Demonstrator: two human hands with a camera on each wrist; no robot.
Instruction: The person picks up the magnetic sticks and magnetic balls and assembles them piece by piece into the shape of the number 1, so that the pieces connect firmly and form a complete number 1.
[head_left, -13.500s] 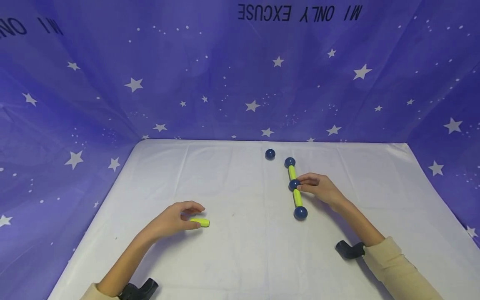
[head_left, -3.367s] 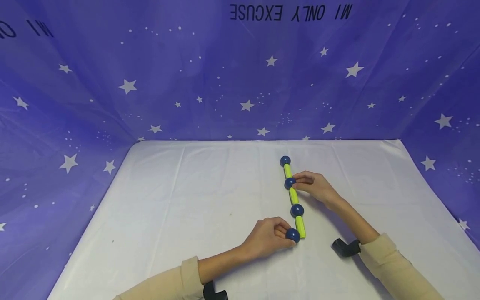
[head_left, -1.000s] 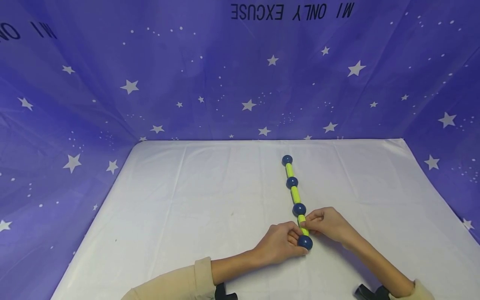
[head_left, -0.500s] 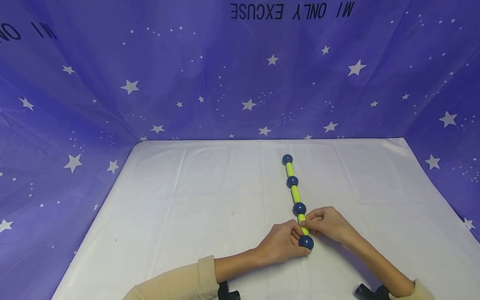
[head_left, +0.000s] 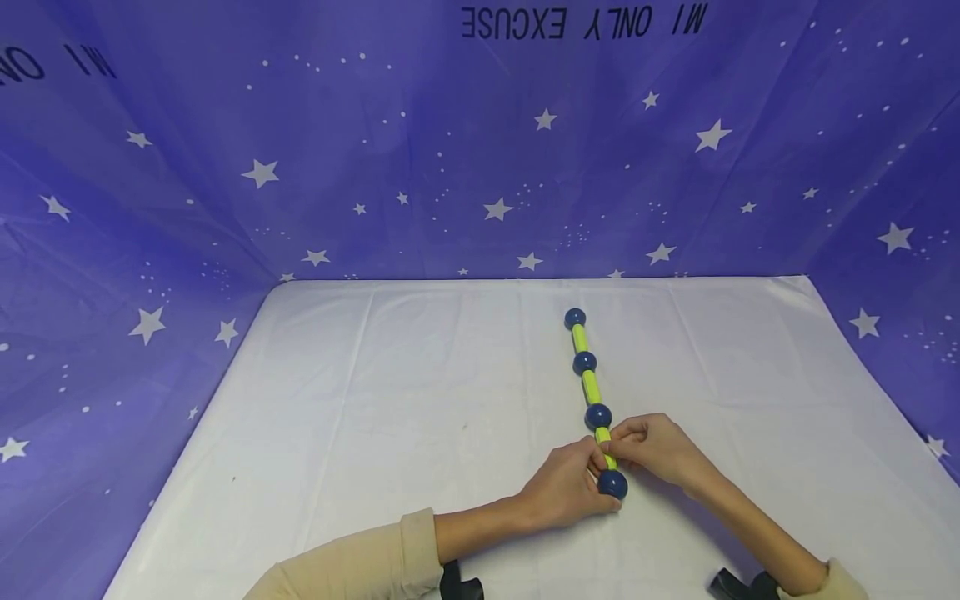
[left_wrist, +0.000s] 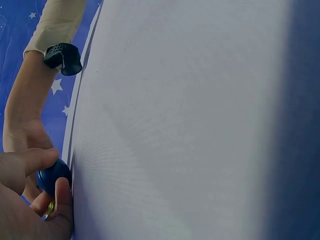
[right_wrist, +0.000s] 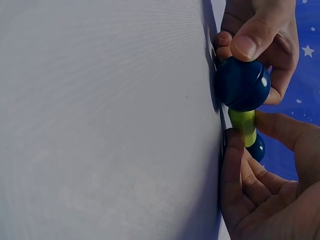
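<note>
A straight chain of dark blue balls and three yellow-green rods runs from the back of the white table toward me. My left hand [head_left: 566, 487] grips the nearest ball [head_left: 612, 484], thumb on its near side and fingers on its far side. This ball sits at the end of the nearest rod [head_left: 602, 436], which my right hand [head_left: 660, 450] pinches between thumb and fingers. In the right wrist view, the held ball [right_wrist: 242, 84] meets the rod [right_wrist: 242, 125] end to end. Beyond lie the third ball [head_left: 598, 416], the middle rod [head_left: 591, 387] and the farthest ball [head_left: 575, 317], untouched.
A white cloth covers the table [head_left: 420, 358]. Purple curtain [head_left: 450, 150] with stars and mirrored lettering rises behind and at both sides. Black wrist cameras [head_left: 461, 583] sit under both forearms, close to the cloth.
Earlier, a loose rod lay at my left hand and a loose ball at the back; both joined the chain's near end. My right hand moved from the second ball to the nearest rod.
</note>
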